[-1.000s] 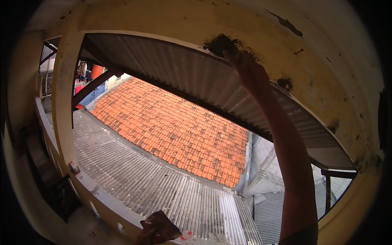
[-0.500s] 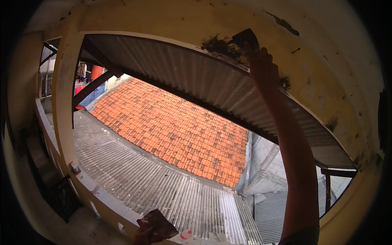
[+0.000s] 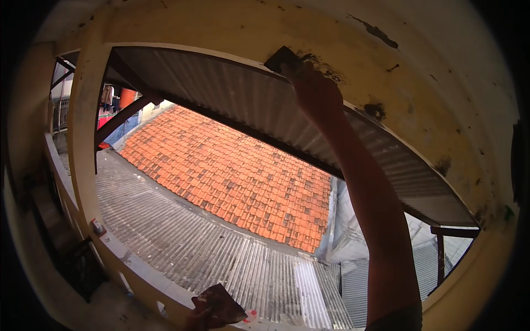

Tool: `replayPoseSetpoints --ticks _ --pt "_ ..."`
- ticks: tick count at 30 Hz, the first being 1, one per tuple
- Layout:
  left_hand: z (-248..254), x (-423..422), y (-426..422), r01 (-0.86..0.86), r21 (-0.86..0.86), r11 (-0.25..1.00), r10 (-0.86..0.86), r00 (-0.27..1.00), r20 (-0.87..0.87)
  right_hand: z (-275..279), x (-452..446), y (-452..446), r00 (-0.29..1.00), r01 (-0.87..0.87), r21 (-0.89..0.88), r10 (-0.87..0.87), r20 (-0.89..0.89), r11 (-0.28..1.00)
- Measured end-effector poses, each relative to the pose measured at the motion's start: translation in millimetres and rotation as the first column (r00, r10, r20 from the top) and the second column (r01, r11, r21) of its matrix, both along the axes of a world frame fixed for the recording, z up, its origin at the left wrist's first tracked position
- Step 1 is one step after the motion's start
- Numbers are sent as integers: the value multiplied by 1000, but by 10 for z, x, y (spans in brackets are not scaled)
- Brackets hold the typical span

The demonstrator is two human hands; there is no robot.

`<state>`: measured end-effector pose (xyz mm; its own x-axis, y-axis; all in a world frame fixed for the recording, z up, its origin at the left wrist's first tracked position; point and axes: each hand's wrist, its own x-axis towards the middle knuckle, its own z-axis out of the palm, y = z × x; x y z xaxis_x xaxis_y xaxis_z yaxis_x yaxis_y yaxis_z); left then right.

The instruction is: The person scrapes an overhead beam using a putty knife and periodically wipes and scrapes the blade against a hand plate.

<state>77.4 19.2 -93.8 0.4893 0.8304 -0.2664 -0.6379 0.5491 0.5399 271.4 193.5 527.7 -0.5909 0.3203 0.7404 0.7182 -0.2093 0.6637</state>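
My right hand (image 3: 317, 94) is raised to the yellow beam (image 3: 221, 27) above the opening. Its fingers are closed on a putty knife (image 3: 282, 59), whose wide dark blade lies against the beam by its lower edge. A dark smeared patch (image 3: 329, 70) shows on the beam just right of the blade. Low in the view, my left hand (image 3: 200, 320) grips a flat, dark, squarish plate (image 3: 222, 304) with stains on its face. Shadow hides most of the left fingers.
A ledge (image 3: 144, 276) runs below the opening, with a small container (image 3: 97, 225) on it and a red-and-clear item (image 3: 250, 316) near the plate. Outside lie a corrugated roof (image 3: 221, 248) and orange tiles (image 3: 232, 176). A corrugated awning (image 3: 221, 83) hangs behind the beam.
My right hand has slid the putty knife left along the beam, uncovering more of the dark patch. My left hand and the plate have shifted slightly right in view.
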Motion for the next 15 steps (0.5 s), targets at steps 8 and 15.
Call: replayPoseSetpoints --ticks 8,15 --pt "241 -159 -22 -115 -87 989 104 987 -120 244 338 -120 995 83 18 -84 48 996" --pt "73 -115 78 -27 -33 999 25 999 -47 521 599 -643 952 298 -6 -297 74 954"
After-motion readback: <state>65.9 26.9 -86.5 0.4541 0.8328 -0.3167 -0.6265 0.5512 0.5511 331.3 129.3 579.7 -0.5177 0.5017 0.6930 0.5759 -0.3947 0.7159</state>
